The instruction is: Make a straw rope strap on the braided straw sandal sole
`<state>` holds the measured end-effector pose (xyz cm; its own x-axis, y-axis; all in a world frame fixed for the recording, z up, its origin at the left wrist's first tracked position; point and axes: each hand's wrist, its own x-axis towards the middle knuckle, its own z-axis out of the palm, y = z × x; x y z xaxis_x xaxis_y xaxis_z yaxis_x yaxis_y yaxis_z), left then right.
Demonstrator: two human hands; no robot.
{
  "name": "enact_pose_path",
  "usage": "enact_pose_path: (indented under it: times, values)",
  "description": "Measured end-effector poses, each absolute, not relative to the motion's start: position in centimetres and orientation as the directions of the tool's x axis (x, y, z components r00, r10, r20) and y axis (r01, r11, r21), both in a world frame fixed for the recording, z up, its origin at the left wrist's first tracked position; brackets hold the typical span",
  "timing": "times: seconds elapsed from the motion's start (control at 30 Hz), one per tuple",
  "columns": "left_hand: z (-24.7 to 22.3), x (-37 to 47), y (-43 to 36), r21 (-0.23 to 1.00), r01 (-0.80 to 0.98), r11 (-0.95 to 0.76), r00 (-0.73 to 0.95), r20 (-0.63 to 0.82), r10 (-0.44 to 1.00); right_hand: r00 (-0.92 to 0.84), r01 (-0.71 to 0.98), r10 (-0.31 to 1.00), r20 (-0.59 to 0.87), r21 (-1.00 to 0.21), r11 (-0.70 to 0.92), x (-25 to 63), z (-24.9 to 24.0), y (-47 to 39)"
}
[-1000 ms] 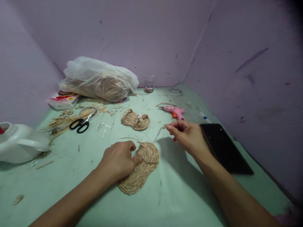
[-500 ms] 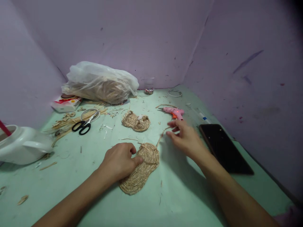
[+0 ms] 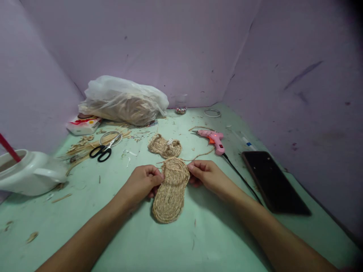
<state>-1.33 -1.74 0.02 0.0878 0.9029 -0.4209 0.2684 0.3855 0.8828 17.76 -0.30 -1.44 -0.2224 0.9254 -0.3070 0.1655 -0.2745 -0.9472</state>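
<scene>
A woven sole of coiled straw rope (image 3: 169,204) lies between my two hands, its narrow end toward me. My left hand (image 3: 144,181) pinches its left edge with thumb and fingers. On the opposite edge, near the top, my right hand (image 3: 205,174) has its fingers closed. A loose end of braided cord (image 3: 204,153) runs from the top of the sole toward the glue gun. Just beyond sits a smaller coiled straw piece (image 3: 164,146) with white beads on it. The pink glue gun (image 3: 212,139) rests on its side, a small orange light showing.
Black-handled scissors (image 3: 103,151) lie at the left among straw scraps. A white pot (image 3: 31,172) with a red stick stands far left. A stuffed plastic bag (image 3: 124,100) and a jar of beads (image 3: 180,109) are at the back. A dark tablet (image 3: 275,183) lies right, beside the glue gun's black cable (image 3: 241,175).
My right hand has come down from near the glue gun to the sole's right edge. The sole has turned more upright and lifted slightly. My left hand has shifted onto its left edge.
</scene>
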Motion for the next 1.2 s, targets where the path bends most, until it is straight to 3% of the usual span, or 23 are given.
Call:
enact_pose_path:
  times: [0.07,0.17,0.33,0.43,0.53,0.67,0.8,1.07,1.2]
  values:
    - [-0.1,-1.7,-1.8,0.874,0.072,0.481,0.097,-0.486,0.868,-0.261,0.057,0.914,-0.311,-0.950,-0.307,17.5,-1.3,-0.3]
    - [-0.3,-2.2,-1.9,0.846,-0.083,0.526,0.100,-0.518,0.849,-0.336,-0.013,0.907,-0.256,-0.961,-0.276,17.3,-1.2,-0.7]
    - [-0.4,-2.4,-1.7,0.793,-0.229,0.565,0.128,-0.550,0.825,-0.318,0.086,0.937,-0.146,-0.988,-0.125,17.1,-1.3,-1.2]
    - [-0.4,-2.2,-1.6,0.764,-0.335,0.551,0.096,-0.554,0.827,-0.333,0.123,0.926,-0.180,-0.982,-0.147,16.9,-1.2,-1.2]
    - [-0.1,-2.3,-1.7,0.731,-0.413,0.544,0.125,-0.546,0.828,-0.357,0.043,0.909,-0.215,-0.976,-0.214,16.7,-1.3,-1.2]
    - [0.4,-2.1,-2.0,0.668,-0.465,0.581,0.335,-0.475,0.814,-0.281,-0.083,0.926,-0.253,-0.955,-0.286,16.5,-1.9,-0.9]
    - [0.2,-1.4,-2.5,0.664,-0.465,0.586,0.455,-0.389,0.801,-0.190,-0.162,0.956,-0.225,-0.953,-0.257,16.4,-2.5,-0.8]
    - [-1.1,-1.2,-2.9,0.602,-0.470,0.646,0.453,-0.463,0.762,-0.241,-0.012,0.970,0.019,-1.000,0.016,15.8,-2.5,-2.0]
    - [-0.9,-1.2,-2.9,0.609,-0.477,0.634,0.435,-0.463,0.772,-0.242,-0.017,0.970,0.008,-1.000,0.004,15.7,-2.2,-2.2]
